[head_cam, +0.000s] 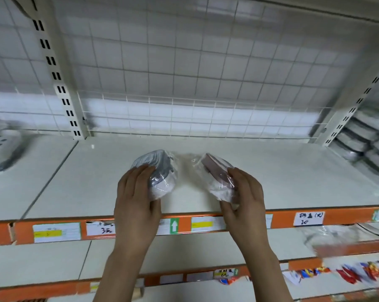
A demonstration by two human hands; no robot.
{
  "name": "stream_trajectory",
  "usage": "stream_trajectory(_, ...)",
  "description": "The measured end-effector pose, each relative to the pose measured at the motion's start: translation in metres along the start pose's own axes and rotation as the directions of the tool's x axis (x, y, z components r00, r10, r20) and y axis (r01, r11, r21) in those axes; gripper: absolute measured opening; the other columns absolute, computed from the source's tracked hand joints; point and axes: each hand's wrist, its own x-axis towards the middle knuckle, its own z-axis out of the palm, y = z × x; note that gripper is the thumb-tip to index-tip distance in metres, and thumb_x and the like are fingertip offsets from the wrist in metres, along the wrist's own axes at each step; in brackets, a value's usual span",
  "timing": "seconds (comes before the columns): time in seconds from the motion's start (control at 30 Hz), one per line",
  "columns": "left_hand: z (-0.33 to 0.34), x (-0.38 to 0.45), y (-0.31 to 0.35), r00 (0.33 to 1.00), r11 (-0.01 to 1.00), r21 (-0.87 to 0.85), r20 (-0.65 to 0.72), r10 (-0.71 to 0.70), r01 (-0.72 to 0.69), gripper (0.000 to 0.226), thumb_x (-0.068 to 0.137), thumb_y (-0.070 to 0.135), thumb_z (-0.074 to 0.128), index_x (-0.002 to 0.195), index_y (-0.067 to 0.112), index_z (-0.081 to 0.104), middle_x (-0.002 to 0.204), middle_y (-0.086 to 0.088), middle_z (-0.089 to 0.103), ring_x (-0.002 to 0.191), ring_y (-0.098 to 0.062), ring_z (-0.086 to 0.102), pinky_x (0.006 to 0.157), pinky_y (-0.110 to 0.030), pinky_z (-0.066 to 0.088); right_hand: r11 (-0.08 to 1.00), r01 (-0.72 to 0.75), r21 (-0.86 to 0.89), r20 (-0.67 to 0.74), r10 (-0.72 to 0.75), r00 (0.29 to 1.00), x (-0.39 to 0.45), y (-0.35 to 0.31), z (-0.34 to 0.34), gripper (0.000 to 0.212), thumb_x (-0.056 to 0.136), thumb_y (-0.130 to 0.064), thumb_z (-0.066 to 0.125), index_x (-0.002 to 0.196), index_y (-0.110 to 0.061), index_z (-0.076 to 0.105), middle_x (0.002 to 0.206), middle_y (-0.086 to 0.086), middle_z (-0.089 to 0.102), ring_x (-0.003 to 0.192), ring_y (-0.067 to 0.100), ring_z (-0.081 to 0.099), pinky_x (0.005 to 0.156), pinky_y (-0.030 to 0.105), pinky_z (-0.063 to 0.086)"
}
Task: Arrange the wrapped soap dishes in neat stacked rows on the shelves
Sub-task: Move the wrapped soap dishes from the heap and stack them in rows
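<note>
Wrapped soap dishes are being set on the shelf [271, 171], a broad pale board with an orange price rail [238, 221] along its front edge, and both are sitting near that front edge, roughly mid-span. Largest to smallest, the shelf is carrying everything; far off the right grip's outer side a stacked row of wrapped dishes [367, 136] is standing against the slotted upright, and well off the left grip's outer side a perforated grey dish [1, 144] is lying on the neighbouring board.

The left hand [136, 201] is closing around the near end of the grey wrapped soap dish [158, 171], fingers curled over its outer flank. The right hand [245, 197] is holding the pink wrapped soap dish [219, 177] likewise, thumb underneath at the near end. Each dish is extending forward and inward from its grip, so the long axes are converging toward the back like a wedge, the far ends of loose plastic nearly meeting between them.

By my judgement, the coming move is turning on that skew: each dish is needing to be swung outward at its far end until the two axes are running parallel, front to back. Each hand is nearest its own dish.
</note>
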Motion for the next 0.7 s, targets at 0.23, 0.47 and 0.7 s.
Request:
stream_trajectory(0.23, 0.068, -0.01, 0.088, 0.997, 1.0, -0.022, -0.069, -0.021, 0.02, 0.059, 0.066, 0.003, 0.05, 0.125, 0.009, 0.05, 0.126, -0.012, 0.055, 0.12, -0.031, 0.043, 0.107, -0.013, 0.021, 0.995, 0.074, 0.072, 0.0, -0.074, 0.997, 0.021, 0.082, -0.071, 0.058, 0.073, -0.018, 0.046, 0.131, -0.02, 0.043, 0.13, 0.009, 0.048, 0.122, 0.021, 0.042, 0.104, 0.025, 0.033)
stream_trajectory(0.47, 0.143, -0.036, 0.209, 0.999, 0.998, -0.035, -0.009, 0.053, -0.054, 0.06, 0.066, 0.004, 0.049, 0.124, 0.017, 0.046, 0.128, -0.003, 0.05, 0.12, -0.026, 0.042, 0.106, -0.023, 0.029, 0.995, 0.094, 0.026, -0.027, -0.093, 0.995, 0.027, 0.172, -0.154, 0.057, 0.074, -0.02, 0.047, 0.13, -0.015, 0.046, 0.127, 0.01, 0.05, 0.119, 0.02, 0.043, 0.105, 0.012, 0.026)
stream_trajectory(0.7, 0.16, -0.049, 0.242, 0.996, 0.996, -0.001, 0.024, 0.089, -0.089, 0.061, 0.064, -0.001, 0.054, 0.122, 0.016, 0.047, 0.128, 0.002, 0.045, 0.122, -0.025, 0.041, 0.106, -0.026, 0.03, 0.997, 0.072, 0.007, 0.001, -0.072, 0.997, 0.016, 0.203, -0.179, 0.068, 0.063, -0.006, 0.062, 0.127, -0.02, 0.044, 0.121, 0.012, 0.055, 0.114, 0.022, 0.043, 0.1, 0.022, 0.031)
